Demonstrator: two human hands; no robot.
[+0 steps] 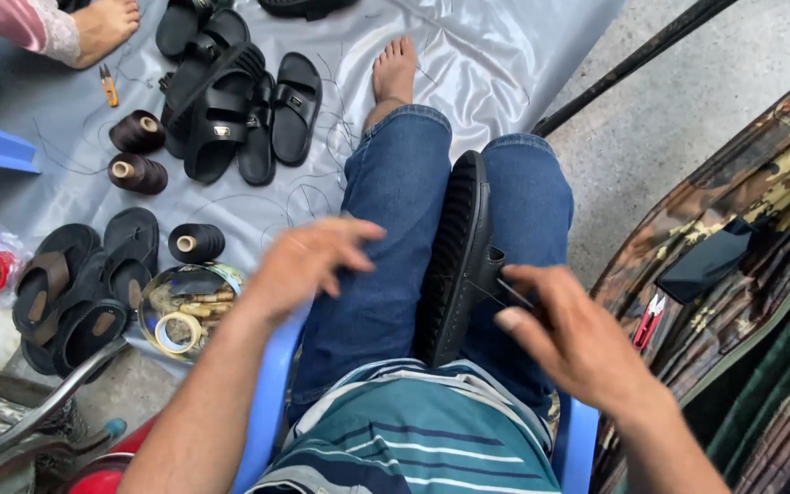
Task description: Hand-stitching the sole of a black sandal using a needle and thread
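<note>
Right hand: the right hand point(571, 337) reaches in from the lower right, thumb and fingers pinched on a thin needle-like tool at the sandal's strap.
Left hand: the left hand point(308, 261) hovers over the left thigh, fingers loosely spread, holding nothing visible.
Sandal: the black sandal point(456, 256) stands on edge between the knees, sole facing left.
Floor: thread spools point(197, 242) and more sandals point(230, 110) lie on the grey sheet point(486, 64).

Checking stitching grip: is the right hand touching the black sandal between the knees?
Touching. Head view: the right hand has fingertips pinching at the strap side of the black sandal held between the knees.
</note>
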